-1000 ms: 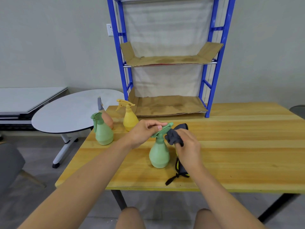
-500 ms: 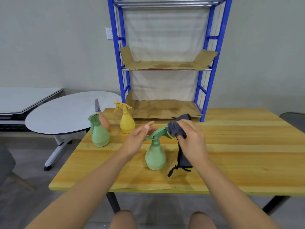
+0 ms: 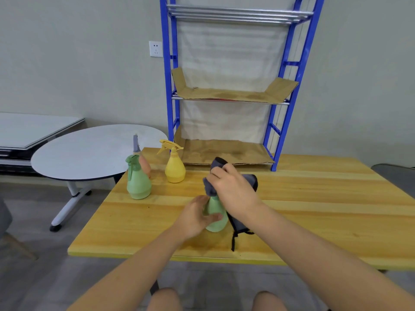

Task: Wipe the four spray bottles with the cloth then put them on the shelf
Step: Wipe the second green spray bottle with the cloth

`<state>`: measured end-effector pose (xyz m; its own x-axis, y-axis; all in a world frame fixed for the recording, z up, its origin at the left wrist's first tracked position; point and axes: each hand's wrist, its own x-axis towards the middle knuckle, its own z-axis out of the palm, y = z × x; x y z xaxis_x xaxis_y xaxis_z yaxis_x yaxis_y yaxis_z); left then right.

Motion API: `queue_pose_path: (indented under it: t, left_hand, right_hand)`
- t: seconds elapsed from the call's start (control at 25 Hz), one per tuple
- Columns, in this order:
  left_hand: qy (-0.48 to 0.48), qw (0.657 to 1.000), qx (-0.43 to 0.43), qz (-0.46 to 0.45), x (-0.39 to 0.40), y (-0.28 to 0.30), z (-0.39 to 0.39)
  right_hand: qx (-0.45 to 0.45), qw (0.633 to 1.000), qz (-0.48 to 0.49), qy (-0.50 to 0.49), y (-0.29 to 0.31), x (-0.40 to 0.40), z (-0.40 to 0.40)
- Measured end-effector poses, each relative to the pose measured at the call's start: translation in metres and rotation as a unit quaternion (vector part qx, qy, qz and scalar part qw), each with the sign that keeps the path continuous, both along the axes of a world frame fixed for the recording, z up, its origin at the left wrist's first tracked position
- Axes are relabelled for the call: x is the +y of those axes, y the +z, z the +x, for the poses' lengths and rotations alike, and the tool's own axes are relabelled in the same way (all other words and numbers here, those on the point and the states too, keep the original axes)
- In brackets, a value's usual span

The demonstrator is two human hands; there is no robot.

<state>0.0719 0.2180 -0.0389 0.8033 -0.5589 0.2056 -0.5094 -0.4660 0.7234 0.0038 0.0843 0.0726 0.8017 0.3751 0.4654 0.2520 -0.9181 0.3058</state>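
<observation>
A green spray bottle [image 3: 216, 217] stands near the front of the wooden table [image 3: 314, 209]. My left hand [image 3: 195, 217] holds its body from the left. My right hand [image 3: 231, 187] grips a dark grey cloth [image 3: 249, 179] over the bottle's spray head, which is hidden. Further left on the table stand a second green bottle [image 3: 137, 181], an orange bottle [image 3: 144, 166] with a grey head behind it, and a yellow bottle [image 3: 174, 164]. The blue shelf [image 3: 276, 131] stands at the table's back, lined with cardboard.
A round white table [image 3: 89, 153] sits to the left, close to the wooden table's corner. A dark strap of the cloth [image 3: 234, 240] trails on the tabletop by the bottle. The lower shelf cardboard [image 3: 224, 152] and middle shelf cardboard [image 3: 233, 94] hold nothing.
My left hand let go of the bottle's spray head and dropped to its body. My right hand brought the cloth over the spray head. The camera tilted upward.
</observation>
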Motion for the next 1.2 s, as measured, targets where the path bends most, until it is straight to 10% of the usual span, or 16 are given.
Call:
queue_pose_path:
  t: [0.24, 0.6, 1.2]
  left_hand:
    - [-0.022, 1.0, 0.003, -0.014, 0.002, -0.004, 0.002]
    - [-0.025, 0.999, 0.02, 0.036, -0.002, 0.001, 0.011]
    - [-0.075, 0.962, 0.261, -0.036, 0.011, 0.018, 0.006]
  right_hand:
    - [-0.007, 0.989, 0.111, -0.098, 0.02, -0.038, 0.006]
    - [-0.063, 0.968, 0.242, 0.006, -0.015, -0.05, -0.008]
    - [-0.049, 0.948, 0.314, 0.031, -0.095, -0.046, -0.048]
